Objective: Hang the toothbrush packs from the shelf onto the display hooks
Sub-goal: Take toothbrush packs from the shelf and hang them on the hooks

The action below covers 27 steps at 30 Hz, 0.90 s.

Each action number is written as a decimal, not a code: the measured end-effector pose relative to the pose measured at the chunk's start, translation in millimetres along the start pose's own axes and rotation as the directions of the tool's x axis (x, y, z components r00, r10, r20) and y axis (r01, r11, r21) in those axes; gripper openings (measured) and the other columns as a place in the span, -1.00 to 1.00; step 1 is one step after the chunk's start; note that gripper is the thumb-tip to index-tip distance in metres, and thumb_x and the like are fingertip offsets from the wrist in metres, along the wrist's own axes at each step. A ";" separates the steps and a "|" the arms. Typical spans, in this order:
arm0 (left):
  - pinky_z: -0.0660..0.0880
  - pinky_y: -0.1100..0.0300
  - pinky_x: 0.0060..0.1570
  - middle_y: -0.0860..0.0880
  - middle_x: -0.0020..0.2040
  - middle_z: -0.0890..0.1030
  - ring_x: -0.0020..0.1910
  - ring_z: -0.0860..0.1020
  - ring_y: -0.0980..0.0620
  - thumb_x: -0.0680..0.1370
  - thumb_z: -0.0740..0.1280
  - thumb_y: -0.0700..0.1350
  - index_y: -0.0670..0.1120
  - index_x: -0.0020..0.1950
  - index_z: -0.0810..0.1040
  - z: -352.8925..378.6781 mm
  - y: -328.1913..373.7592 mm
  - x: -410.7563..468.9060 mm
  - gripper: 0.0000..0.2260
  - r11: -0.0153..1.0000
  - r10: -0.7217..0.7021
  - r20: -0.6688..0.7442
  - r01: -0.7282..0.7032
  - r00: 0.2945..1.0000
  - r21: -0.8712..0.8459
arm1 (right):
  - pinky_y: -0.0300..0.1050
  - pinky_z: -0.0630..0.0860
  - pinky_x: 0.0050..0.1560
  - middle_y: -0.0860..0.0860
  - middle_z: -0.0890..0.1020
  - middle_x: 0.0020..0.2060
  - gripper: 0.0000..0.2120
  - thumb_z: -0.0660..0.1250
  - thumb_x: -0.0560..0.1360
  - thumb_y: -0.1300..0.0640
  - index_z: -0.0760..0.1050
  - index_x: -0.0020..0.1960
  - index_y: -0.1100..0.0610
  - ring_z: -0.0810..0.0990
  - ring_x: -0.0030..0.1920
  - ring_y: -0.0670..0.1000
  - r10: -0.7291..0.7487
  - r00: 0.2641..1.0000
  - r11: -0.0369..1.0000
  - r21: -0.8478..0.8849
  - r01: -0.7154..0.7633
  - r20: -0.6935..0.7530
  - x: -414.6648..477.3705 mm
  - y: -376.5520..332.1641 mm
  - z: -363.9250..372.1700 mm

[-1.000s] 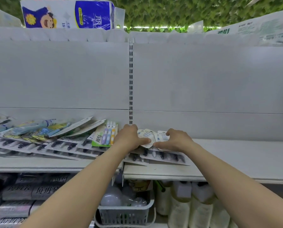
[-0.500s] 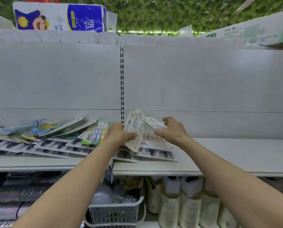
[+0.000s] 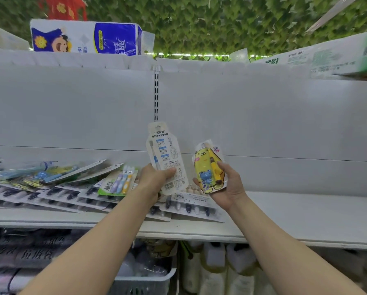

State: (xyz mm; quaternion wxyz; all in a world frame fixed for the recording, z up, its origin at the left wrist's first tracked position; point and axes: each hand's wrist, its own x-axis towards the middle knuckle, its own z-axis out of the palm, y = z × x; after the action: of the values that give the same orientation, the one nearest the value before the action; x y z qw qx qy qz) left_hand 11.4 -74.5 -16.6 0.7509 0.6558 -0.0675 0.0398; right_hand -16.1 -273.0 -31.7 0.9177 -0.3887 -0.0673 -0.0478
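Left hand [image 3: 155, 180] grips a white toothbrush pack [image 3: 167, 154] centre frame, right hand [image 3: 229, 188] clutches a yellow pack [image 3: 208, 165]; nothing hung yet, no hooks visible, pile [image 3: 50, 186] waiting lower left

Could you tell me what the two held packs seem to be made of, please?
White pack in left hand: likely matte printed card, flat and stiff. Yellow cartoon pack in right hand: probably glossy clear plastic over card, showing glare.

Just two bare forearms, in from 7 and 5 o'clock, uncovered right to the frame edge. Bare too: left hand [image 3: 155, 180], right hand [image 3: 231, 189], both wrists.
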 end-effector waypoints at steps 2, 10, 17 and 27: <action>0.63 -0.07 -0.03 -0.09 0.09 0.69 0.03 0.66 -0.13 0.50 0.46 -0.29 -0.10 0.20 0.59 -0.6 -1.6 -0.7 -0.70 1.000 -0.006 -0.005 0.005 1.000 -0.018 | 0.31 0.49 0.24 0.25 0.63 0.20 -0.61 0.29 0.57 0.15 0.47 0.39 0.19 0.62 0.10 0.27 -0.005 0.999 0.999 -0.054 0.002 -0.041 4.6 4.8 2.0; 0.59 -0.22 0.09 -0.12 0.09 0.68 0.04 0.65 -0.18 0.51 0.41 -0.33 -0.04 0.06 0.58 -22.0 4.7 -5.1 -0.77 0.998 0.008 -0.057 -0.011 0.998 -0.062 | 0.07 0.67 -0.11 0.25 0.67 0.13 -0.72 0.25 0.62 0.25 0.52 0.31 0.24 0.70 0.00 0.21 -0.097 0.994 0.968 -0.238 0.082 -0.051 23.6 24.5 14.6; 0.64 -0.22 -0.08 -0.13 0.03 0.70 -0.04 0.68 -0.18 0.50 0.42 -0.30 -0.10 0.18 0.58 -75.2 19.5 -20.2 -0.72 0.999 0.005 -0.149 -0.013 0.989 -0.050 | 0.00 0.68 -0.15 0.17 0.71 0.03 -0.77 0.31 0.59 0.26 0.57 0.23 0.21 0.71 -0.13 0.13 -0.118 0.993 0.945 -0.306 0.118 0.019 34.2 57.3 60.0; 0.59 -0.20 0.11 -0.13 0.03 0.72 0.03 0.68 -0.15 0.48 0.47 -0.30 -0.14 0.14 0.63 -232.3 35.5 -62.7 -0.76 0.986 0.092 -0.285 -0.127 0.954 -0.107 | 0.23 0.56 0.12 0.23 0.65 0.18 -0.69 0.29 0.60 0.26 0.50 0.34 0.24 0.65 0.07 0.23 0.027 0.988 0.952 -0.306 0.021 0.153 24.1 163.6 181.7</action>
State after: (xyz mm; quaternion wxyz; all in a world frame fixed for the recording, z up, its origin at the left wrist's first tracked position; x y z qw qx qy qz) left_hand -44.4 162.2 -21.9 0.7888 0.5909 0.0005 0.1690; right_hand 14.9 -29.6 -18.4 0.8383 -0.5288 -0.1298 -0.0260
